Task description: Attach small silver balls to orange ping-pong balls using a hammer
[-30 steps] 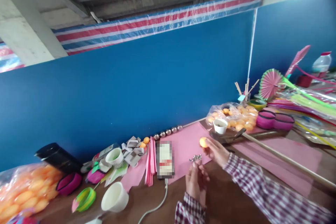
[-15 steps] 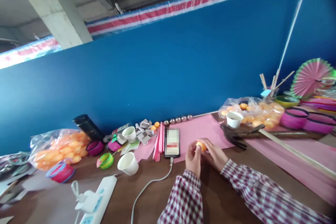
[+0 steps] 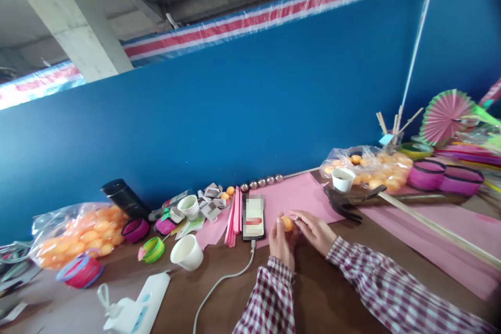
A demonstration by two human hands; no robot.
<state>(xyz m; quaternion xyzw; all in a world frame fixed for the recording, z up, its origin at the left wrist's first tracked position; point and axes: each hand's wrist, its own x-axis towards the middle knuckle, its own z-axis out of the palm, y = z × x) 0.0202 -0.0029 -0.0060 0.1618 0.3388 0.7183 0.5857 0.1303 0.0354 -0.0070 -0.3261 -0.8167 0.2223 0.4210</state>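
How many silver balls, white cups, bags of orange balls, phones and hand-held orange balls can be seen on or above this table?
Orange ball in the left hand: 1
Silver balls: 5
White cups: 3
Bags of orange balls: 2
Phone: 1
Total: 12

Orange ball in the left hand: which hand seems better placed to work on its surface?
Probably the right hand: it is close beside the orange ball, seemingly pinching something too small to identify. The left hand is occupied holding the ball.
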